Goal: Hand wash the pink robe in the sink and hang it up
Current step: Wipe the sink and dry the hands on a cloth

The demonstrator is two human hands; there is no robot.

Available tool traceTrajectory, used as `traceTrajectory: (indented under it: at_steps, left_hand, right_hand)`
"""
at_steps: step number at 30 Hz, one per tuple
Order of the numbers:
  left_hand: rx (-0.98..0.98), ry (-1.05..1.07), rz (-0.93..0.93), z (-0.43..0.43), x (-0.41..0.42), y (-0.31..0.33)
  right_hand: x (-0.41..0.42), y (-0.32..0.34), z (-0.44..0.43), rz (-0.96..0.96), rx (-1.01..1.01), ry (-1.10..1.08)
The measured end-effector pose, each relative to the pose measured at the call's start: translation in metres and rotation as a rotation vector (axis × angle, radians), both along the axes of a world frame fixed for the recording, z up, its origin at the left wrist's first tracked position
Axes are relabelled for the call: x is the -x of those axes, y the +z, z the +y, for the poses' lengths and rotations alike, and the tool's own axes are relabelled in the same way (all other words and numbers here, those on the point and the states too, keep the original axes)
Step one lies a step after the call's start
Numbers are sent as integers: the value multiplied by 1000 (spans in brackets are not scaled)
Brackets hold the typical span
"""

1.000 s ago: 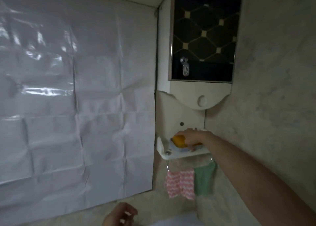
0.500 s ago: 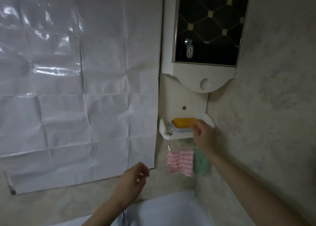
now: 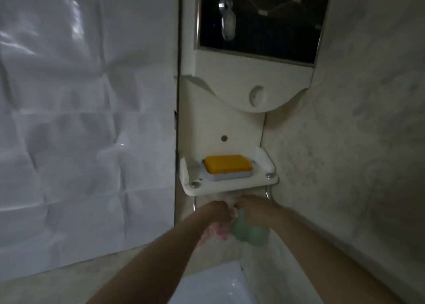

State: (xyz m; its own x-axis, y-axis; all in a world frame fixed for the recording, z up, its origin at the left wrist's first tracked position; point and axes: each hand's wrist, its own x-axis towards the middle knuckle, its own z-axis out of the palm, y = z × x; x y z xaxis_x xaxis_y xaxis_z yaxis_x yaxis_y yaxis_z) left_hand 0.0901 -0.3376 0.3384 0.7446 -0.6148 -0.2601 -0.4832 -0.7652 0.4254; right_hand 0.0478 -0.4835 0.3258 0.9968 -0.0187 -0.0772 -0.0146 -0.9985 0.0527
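I am looking at a dim bathroom corner. Both my arms reach forward to a rail under a small white shelf. My left hand is curled, its fingers closed on a pink and white patterned cloth that hangs below it. My right hand is just beside it, fingers bent and gripping the top of a green cloth, which hangs down past my wrist. The two hands nearly touch; motion blur softens both cloths, so I cannot tell how they sit on the rail.

On the shelf above my hands sits a yellow-orange bar of soap in a pale grey soap dish. Higher up, a white wall cabinet holds a dark mirror that reflects a tiled pattern. To the left, a creased white plastic sheet covers the wall. To the right is a mottled beige wall.

At the bottom, between my forearms, shows the white rim of the sink. The pink robe cannot be seen from here.
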Motion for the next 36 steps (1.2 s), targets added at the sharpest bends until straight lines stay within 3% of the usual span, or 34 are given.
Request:
traceTrajectory:
  at_steps: [3,4,7,11,14,16,18,20,22,24,25,30,36]
  left_hand:
    - [66,104,195,1,4,2]
    - [65,101,148,0,4,-2]
    - [-27,0,-233,-6,5,-10]
    - [-27,-36,-344,-5,5,-12]
    - [-185,-124,-309,-3,0,-6]
    - [-285,-186,-411,2,1,0]
    - [53,-180,-621,13,28,-8]
    - [604,-98,-735,21,64,-39]
    - [817,68,-442,22,86,-73]
    - [877,241,14,11,78,-87]
    - [952,349,158,5,66,-88]
    - [1150,516,532,-16,41,-79]
    - [1158,314,760,-8,38,-80]
  right_hand:
    - [-2,-3,8,-61,101,-71]
    - [-1,-4,9,-96,118,-88]
    - [6,-3,14,-185,115,-111]
    - [5,-5,14,-189,99,-112]
    - [5,-7,8,-156,7,-67]
    - [15,-9,6,-237,-44,6]
    - [34,-14,10,-524,-342,53]
    - [57,-18,24,-897,-883,-44]
    - [69,-12,34,-957,-1617,-257]
    - [70,-5,33,-692,-2229,-387]
    - [71,-2,34,-613,-2389,-400]
    - [70,6,43,-692,-2536,-367]
    - [59,3,51,-681,-2720,-259]
